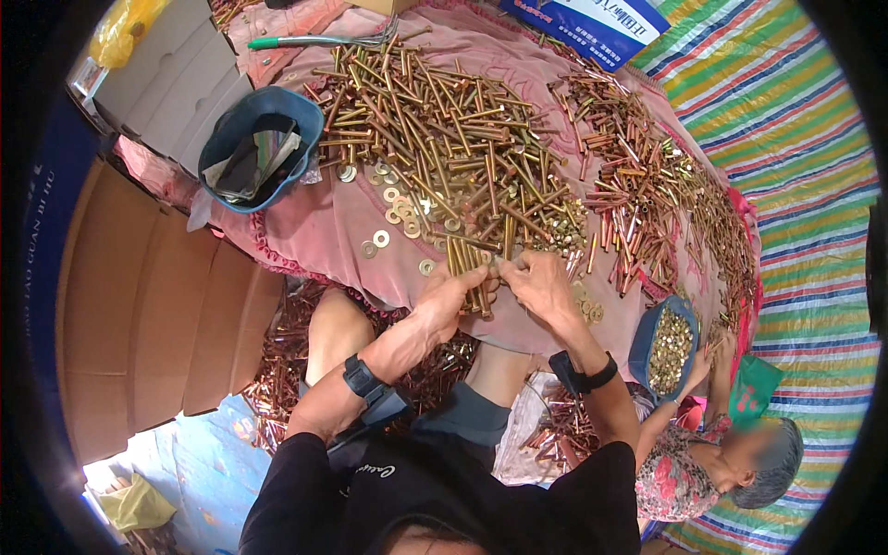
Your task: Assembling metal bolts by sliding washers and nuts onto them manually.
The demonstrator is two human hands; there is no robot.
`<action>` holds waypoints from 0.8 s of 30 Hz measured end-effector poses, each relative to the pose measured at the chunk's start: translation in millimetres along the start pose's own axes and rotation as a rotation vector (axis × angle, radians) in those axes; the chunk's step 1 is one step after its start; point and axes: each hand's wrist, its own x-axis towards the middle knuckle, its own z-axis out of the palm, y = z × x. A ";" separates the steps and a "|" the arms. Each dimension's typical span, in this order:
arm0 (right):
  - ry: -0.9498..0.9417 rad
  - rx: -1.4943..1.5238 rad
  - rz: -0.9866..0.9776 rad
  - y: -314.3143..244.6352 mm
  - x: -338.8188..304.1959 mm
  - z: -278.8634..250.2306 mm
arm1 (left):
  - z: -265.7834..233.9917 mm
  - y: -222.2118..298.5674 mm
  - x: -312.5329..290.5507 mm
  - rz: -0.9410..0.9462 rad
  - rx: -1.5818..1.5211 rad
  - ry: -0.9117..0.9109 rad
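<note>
In my left hand (442, 301) is a small bundle of long brass-coloured bolts (468, 262), with the fingers closed round it. My right hand (538, 285) is beside it, thumb and fingers pinched together close to the bundle. What the right fingertips hold is too small to make out. Just beyond both hands lies a large heap of similar long bolts (435, 120). Flat round washers (400, 205) are scattered to the left of the bundle. A pile of small nuts (575, 220) lies to the right, beyond my right hand.
More bolts (638, 171) cover the pink cloth (324, 236) at right. A blue basin (215, 148) with cloth-like contents and a green-handled tool (305, 42) lie far left. At right a person (684, 462) reaches beside a blue basin of small metal parts (638, 347). Cardboard (157, 287) stands left.
</note>
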 end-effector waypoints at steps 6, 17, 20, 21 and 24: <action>-0.182 -0.193 0.030 -13.9 1.1 -13.4 | -2.9 -7.6 -4.1 -0.089 0.064 -0.020; -0.277 0.189 0.243 -24.2 -21.1 -20.1 | -2.7 -7.0 -10.4 -0.044 -0.020 -0.046; -0.342 -0.142 -0.136 -32.5 -26.6 -8.1 | -8.9 -11.9 -6.8 -0.036 0.032 -0.065; -0.342 -0.141 -0.138 -33.0 -26.1 -11.2 | -11.1 -12.2 -6.5 -0.061 0.045 -0.057; -0.473 0.098 -0.055 -27.3 -18.6 -30.5 | -13.4 -7.3 -3.6 -0.089 -0.048 -0.101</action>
